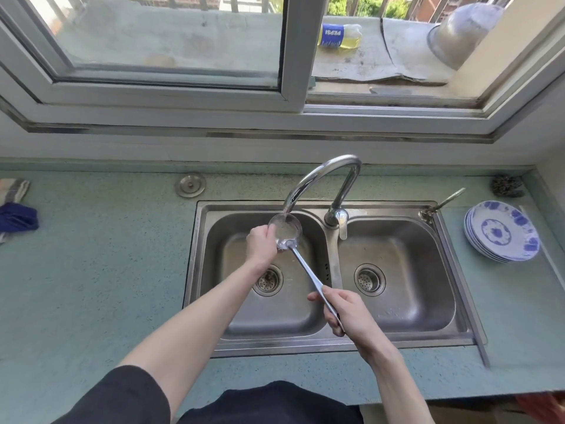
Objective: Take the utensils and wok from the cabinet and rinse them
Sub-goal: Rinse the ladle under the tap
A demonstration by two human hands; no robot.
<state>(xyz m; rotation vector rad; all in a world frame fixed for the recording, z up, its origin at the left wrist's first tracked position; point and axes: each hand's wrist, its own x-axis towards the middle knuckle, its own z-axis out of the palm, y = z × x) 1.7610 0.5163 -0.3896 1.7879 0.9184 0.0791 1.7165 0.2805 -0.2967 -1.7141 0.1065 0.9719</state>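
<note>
A long steel ladle (305,267) is held over the left basin of the double sink (397,341). Its bowl sits right under the spout of the curved tap (324,179), and water runs into it. My right hand (342,310) grips the ladle's handle near its end. My left hand (261,244) holds the left rim of the ladle's bowl, fingers curled round its edge. No wok is in view.
A stack of blue-and-white plates (503,232) stands on the counter right of the sink, with a steel scourer (506,185) behind it. Cloths (15,209) lie at the far left. A round metal cap (190,185) sits behind the sink. The open window ledge holds a bottle (339,36) and a metal basin (461,35).
</note>
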